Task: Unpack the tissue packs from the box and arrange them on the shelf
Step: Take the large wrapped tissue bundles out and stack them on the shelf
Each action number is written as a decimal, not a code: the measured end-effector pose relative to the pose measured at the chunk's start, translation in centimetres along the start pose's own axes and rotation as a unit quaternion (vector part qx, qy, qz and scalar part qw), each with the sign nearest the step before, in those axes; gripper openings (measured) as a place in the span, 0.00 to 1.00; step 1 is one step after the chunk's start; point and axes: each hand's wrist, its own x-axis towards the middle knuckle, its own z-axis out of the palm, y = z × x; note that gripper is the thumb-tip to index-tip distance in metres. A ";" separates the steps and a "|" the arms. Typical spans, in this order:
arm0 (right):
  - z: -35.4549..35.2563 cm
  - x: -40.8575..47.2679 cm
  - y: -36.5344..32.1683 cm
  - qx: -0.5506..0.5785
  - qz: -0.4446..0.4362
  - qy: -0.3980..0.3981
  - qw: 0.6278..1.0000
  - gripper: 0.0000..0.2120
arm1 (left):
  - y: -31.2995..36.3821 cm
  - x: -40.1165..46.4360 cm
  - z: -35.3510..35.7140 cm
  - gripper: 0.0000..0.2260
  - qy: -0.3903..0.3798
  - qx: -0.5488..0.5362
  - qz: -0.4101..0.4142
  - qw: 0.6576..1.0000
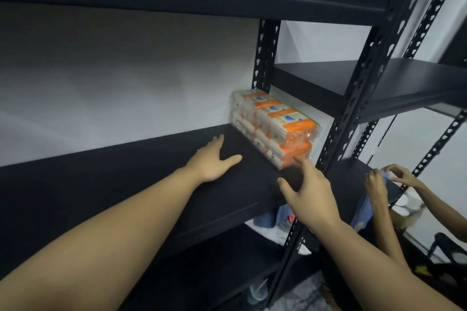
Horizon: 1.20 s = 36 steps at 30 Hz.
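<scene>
1 tissue pack [274, 129] sits at 2 o'clock on the shelf [126, 184], snug against the upright [266, 58]. Left hand [212, 161] flat, holding nothing; right hand [310, 192] spread, fingertip touching the pack, probably squaring it.

We see a matt black shelf board [126, 184], smooth and unreflective. At two o'clock from it, the tissue packs [275, 129] sit in glossy clear plastic wrap with orange and white print. The perforated upright [364, 98] at three o'clock looks like black-painted metal.
</scene>
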 end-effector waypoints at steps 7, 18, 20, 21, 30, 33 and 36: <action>2.3 -5.3 -2.8 -0.047 -0.063 -0.108 0.991 0.30 | -5.1 -11.9 -1.4 0.41 0.013 0.116 -0.027 0.993; 7.4 -13.5 -5.8 -0.060 -0.231 -0.174 0.955 0.30 | -9.1 -29.2 2.4 0.37 0.112 0.208 -0.044 0.971; 8.2 -15.2 -5.3 -0.043 -0.248 -0.183 0.950 0.29 | -9.4 -31.6 4.2 0.36 0.129 0.198 -0.039 0.971; 8.6 -16.0 -4.9 -0.037 -0.254 -0.190 0.948 0.29 | -9.7 -32.8 5.2 0.35 0.132 0.191 -0.041 0.972; 12.7 -23.7 1.0 -0.019 -0.231 -0.330 0.915 0.31 | -14.1 -40.2 14.4 0.35 0.057 0.116 -0.169 0.977; 14.6 -26.4 3.2 -0.024 -0.196 -0.385 0.902 0.33 | -16.7 -42.0 17.6 0.35 0.037 0.085 -0.205 0.974; 17.3 -29.6 5.9 -0.035 -0.151 -0.431 0.889 0.34 | -20.0 -43.7 21.1 0.34 0.026 0.055 -0.251 0.966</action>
